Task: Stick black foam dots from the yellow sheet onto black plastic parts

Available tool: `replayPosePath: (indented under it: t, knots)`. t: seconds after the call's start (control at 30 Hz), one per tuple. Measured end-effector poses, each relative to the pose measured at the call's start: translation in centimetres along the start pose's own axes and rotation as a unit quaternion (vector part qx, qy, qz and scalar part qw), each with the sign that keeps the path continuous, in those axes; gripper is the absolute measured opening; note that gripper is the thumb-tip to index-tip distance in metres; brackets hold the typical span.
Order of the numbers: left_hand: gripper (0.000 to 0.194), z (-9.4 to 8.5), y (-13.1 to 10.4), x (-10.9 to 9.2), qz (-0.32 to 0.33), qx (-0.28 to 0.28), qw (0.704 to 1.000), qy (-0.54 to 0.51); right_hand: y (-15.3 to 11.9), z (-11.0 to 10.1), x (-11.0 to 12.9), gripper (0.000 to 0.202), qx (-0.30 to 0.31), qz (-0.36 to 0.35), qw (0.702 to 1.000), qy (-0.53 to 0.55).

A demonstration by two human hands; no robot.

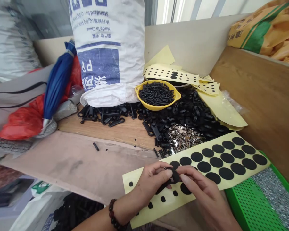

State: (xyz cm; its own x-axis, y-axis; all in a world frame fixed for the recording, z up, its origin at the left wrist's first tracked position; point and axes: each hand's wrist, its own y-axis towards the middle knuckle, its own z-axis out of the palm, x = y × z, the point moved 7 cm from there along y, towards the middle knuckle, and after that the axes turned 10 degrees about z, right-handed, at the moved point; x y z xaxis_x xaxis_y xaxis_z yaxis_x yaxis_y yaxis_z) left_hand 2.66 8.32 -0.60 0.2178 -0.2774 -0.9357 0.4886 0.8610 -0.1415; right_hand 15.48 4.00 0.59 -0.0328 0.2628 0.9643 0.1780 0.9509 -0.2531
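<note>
My left hand (154,179) grips a dark plastic part, mostly hidden by the fingers, with a small shiny bit showing near the thumb. A round black sticker (175,177) lies against this part. At the sticker's right edge, the fingertips of my right hand (198,184) are closed in a pinch. Both hands are over a pale yellow sticker sheet (165,210), which carries rows of large black discs and some small black dots at its left end.
Behind the sheet are small metal pieces (184,138), heaped black plastic parts (190,106) and a yellow bowl (144,104) of black screw-like pieces. A green basket (245,199) of metal pieces stands right. A white sack (130,48) and blue umbrella (58,80) are at the back left.
</note>
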Motion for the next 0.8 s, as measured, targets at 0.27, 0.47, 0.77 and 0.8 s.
replayPosePath:
  t: [0.27, 0.47, 0.77, 0.8]
  knots:
    - [0.034, 0.8, -0.4, -1.1, 0.039, 0.002, 0.999, -0.028, -0.5, 0.2, -0.6, 0.031, 0.021, 0.008, 1.000, 0.017]
    - [0.030, 1.2, -1.8, -1.6, 0.090, 0.030, 0.993, 0.068, -1.6, 0.6, 1.3, 0.023, -0.048, -0.118, 0.978, -0.166]
    - [0.034, -0.4, -4.5, -1.6, 0.104, 0.007, 0.987, 0.122, -4.1, 5.7, 2.1, 0.047, 0.049, -0.364, 0.874, -0.320]
    - [0.034, -1.2, -4.8, -2.0, 0.098, -0.005, 0.985, 0.142, -4.4, 6.2, 2.3, 0.051, 0.068, -0.368, 0.867, -0.328]
